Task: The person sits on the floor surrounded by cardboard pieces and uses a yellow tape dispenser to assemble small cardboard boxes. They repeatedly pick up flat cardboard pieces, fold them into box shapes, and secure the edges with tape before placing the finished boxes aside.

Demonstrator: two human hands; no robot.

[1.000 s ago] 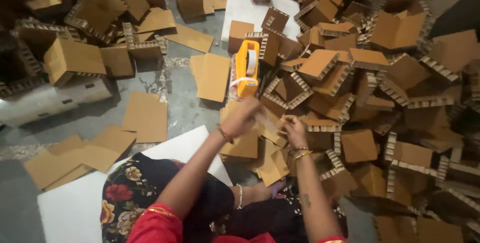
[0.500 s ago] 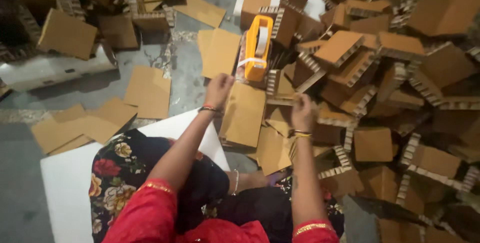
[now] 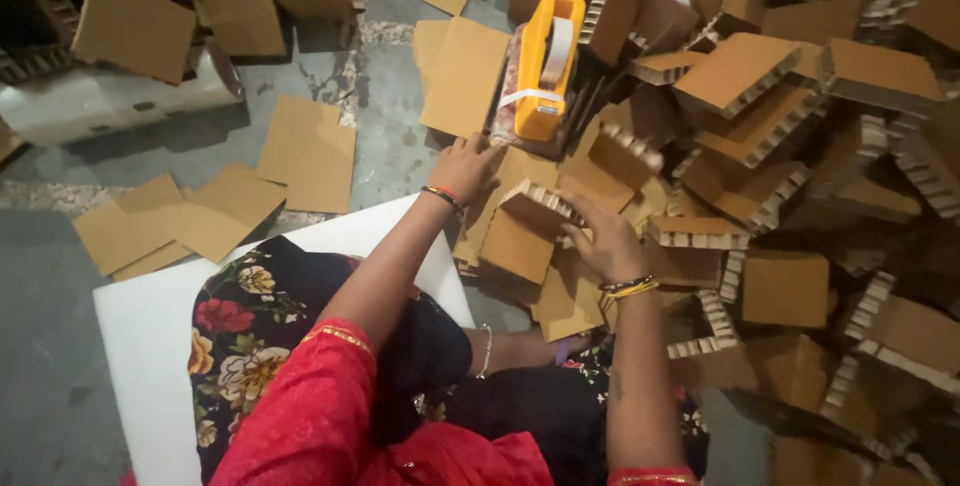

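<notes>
A person sits on the grey concrete floor (image 3: 60, 366) with both hands out in front. The left hand (image 3: 468, 168) lies on a flat brown cardboard sheet (image 3: 500, 181), with its fingers (image 3: 488, 149) spread out flat and not wrapped around anything. The right hand (image 3: 607, 238) rests on a thick brown cardboard block with a honeycomb edge (image 3: 528, 221). Its fingers (image 3: 583, 208) bend over the top edge of the block and touch it. The block is tilted and sits between the two hands, just in front of the person's knees.

Just past the left hand lies a yellow plastic tape holder (image 3: 546, 66) with a roll of clear tape in it. It rests on flat cardboard.

To the right is a big pile of thick brown honeycomb cardboard blocks (image 3: 800, 116), all tumbled together. To the left, thin flat brown cardboard squares (image 3: 308, 151) lie spread on the floor. A white board (image 3: 150, 316) lies under the person's legs. The person wears a red sleeve (image 3: 320, 396) and a dark flowered cloth (image 3: 250, 306), with bangles on both wrists.
</notes>
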